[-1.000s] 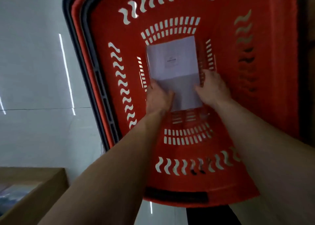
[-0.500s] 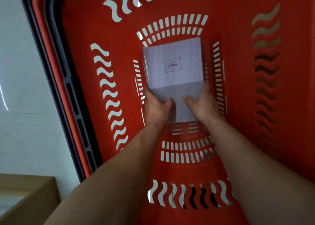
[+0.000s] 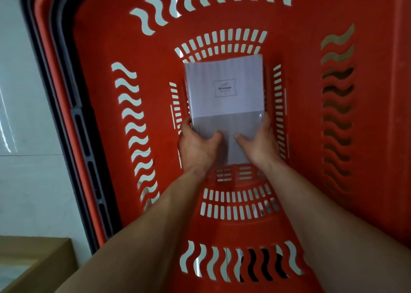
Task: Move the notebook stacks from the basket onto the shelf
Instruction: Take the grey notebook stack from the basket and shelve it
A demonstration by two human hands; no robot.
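The left hand point(image 3: 198, 146) and right hand point(image 3: 260, 143) grip the notebook stack point(image 3: 224, 88) (labelled ENTHUSIASM) at its near end, thumbs pressed on top and fingers point(image 3: 185, 126) curled round its sides. The stack is between them, inside the red basket point(image 3: 300, 137).

1. Left hand point(image 3: 198, 146) and right hand point(image 3: 258, 143): both bare, thumbs and knuckles in plain view.
2. Left forearm point(image 3: 155, 226) and right forearm point(image 3: 322, 215): bare too, right down to the bottom edge.
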